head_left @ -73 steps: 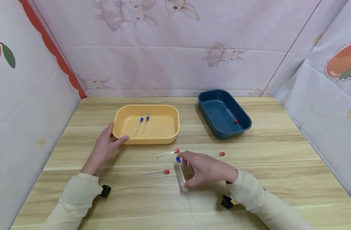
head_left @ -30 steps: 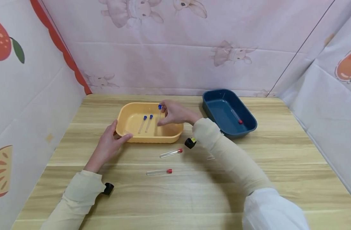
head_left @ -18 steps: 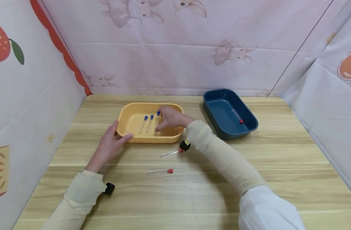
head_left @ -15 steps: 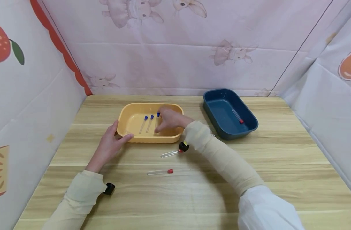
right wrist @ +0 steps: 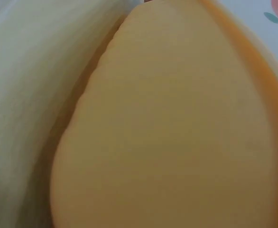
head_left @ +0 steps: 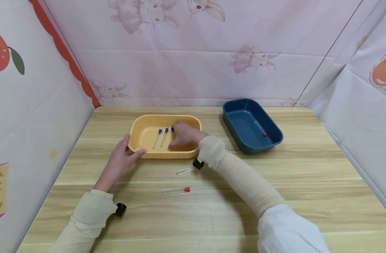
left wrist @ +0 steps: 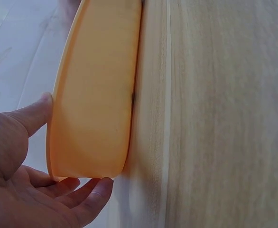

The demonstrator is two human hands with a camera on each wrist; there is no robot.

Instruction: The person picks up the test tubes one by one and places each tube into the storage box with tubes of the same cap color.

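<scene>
My left hand holds the near-left corner of a yellow plastic tray. In the left wrist view the thumb presses the rim of the tray and curled fingers touch its end wall. My right hand reaches inside the tray, pinching a test tube with a blue cap between fingers and thumb; most of this tube is hidden. Left of it, two blue-capped test tubes lie on the tray floor. The right wrist view shows only the tray's outer wall up close, without the hand.
A navy tray at the back right holds a red-capped test tube. On the wooden table lies another red-capped tube. Near the right wrist, the black camera partly covers a further tube.
My right hand has picked the blue-capped tube up off the table, carried it over the yellow tray and lowered it inside. The left hand keeps its hold on the corner.
</scene>
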